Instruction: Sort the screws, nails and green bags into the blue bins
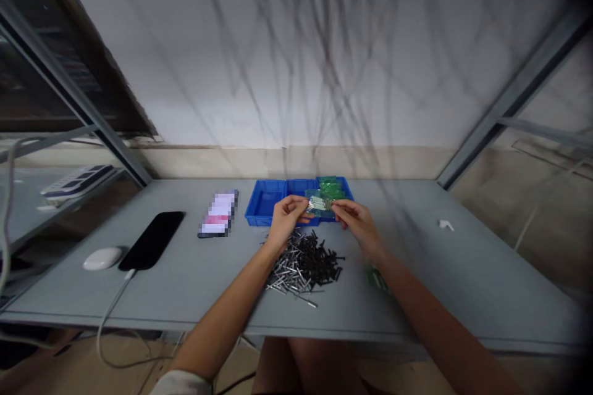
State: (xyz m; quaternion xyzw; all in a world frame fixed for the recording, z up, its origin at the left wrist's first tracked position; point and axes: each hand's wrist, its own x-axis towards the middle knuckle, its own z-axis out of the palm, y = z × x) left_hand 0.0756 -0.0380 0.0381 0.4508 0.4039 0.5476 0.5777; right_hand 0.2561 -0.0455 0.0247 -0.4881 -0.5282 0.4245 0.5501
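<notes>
A small clear greenish plastic packet (pixel 319 203) with pale and metallic pieces inside is stretched between my two hands. My left hand (pixel 288 219) pinches its left edge. My right hand (pixel 357 222) is closed on the right edge. Just behind the packet lies a blue divided tray (pixel 265 202), with several green packets (pixel 330 186) in its right compartment. On the tabletop below my hands are a heap of silver screw-like pins (pixel 288 270) and a heap of black screws (pixel 320 259), touching each other. Another greenish packet (pixel 377 279) is partly hidden by my right forearm.
To the left lie a phone with a lit screen (pixel 218 215), a dark phone (pixel 152 241) on a white cable (pixel 111 305), and a white rounded case (pixel 102 258). A white earbud (pixel 445 224) is at the right. The wall (pixel 296 111) rises behind the grey table (pixel 208 284).
</notes>
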